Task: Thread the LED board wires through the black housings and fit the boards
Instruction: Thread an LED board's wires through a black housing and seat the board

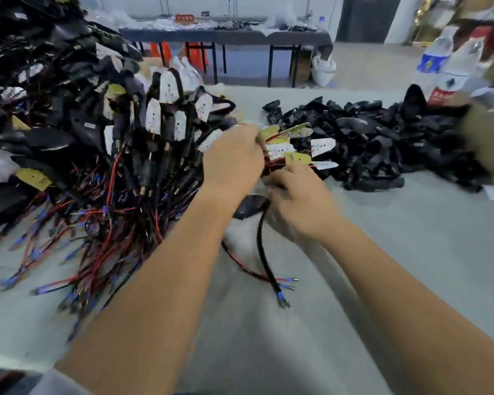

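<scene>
Both hands (234,161) (300,201) grip LED boards (294,143) between two piles.

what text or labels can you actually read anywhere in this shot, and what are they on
None can be read.
Clear plastic water bottle with blue label: print blurred.
Clear bottle with red label: white marks, too blurred.
Red sign on the far grey table: characters too small.
White and yellow LED boards: marks only, no legible text.
</scene>
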